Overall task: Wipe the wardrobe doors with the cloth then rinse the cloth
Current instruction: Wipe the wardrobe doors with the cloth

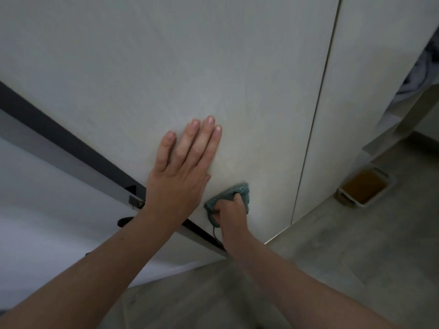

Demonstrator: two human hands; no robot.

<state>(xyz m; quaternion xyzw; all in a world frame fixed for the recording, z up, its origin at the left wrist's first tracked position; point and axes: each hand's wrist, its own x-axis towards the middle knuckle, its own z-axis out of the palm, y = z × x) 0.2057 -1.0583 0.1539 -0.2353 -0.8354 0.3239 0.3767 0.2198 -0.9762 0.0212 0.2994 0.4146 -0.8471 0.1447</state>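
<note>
Pale, faintly wood-grained wardrobe doors fill most of your view, seen from close and looking steeply down toward a grey concrete-look floor (332, 269). You have the left wardrobe door (166, 67) in front of you, and a thin vertical seam separates it from the right wardrobe door (370, 91). Your left hand (183, 172) lies flat on the left door, fingers straight and nearly together, pointing up the panel, thumb tucked along the palm's edge. Just below and to the right of it, your right hand (231, 210) curls its fingers round a blue-green knitted cloth (237, 189) and presses it against the same door, low on the panel near its bottom edge. The bunched cloth has its long axis running diagonally, from lower left by your knuckles up to a corner pointing upper right; a loose thread of it hangs down beside your wrist. A dark strip (59, 134) runs diagonally along the door's left edge, with a small metal fitting (136, 203) on it close to your left wrist. On the floor to the right sits a shallow white rectangular tray (365, 186) holding something flat and brown; you cannot tell what it is. Above it, crumpled grey fabric (418, 77) shows on open shelving at the right edge.
</note>
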